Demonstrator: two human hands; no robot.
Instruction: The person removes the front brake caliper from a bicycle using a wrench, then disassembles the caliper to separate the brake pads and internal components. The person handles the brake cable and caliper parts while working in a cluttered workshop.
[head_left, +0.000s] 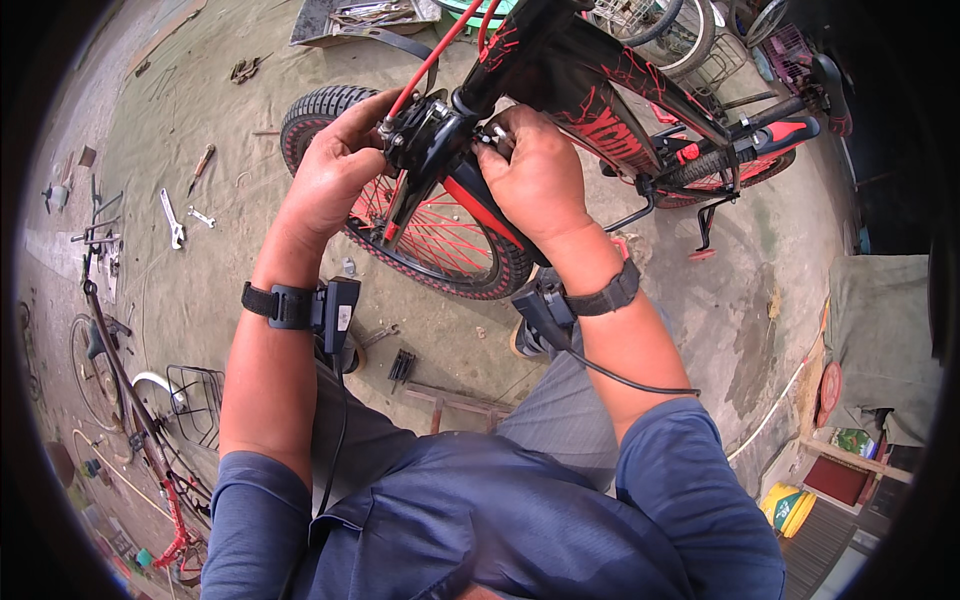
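Left hand (335,165) at bicycle (625,110) front, grip unclear | right hand (535,175) pinching metal fitting (500,132) | greenish floor (230,300): wrenches (172,218), tray (316,24)

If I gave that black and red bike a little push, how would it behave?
The bike would probably roll, since its tyres are round. Pushed sideways, it may tip, having just two narrow wheels, though the left hand and right hand at its front might steady it. The thick-tubed frame looks stiff, so it should barely flex.
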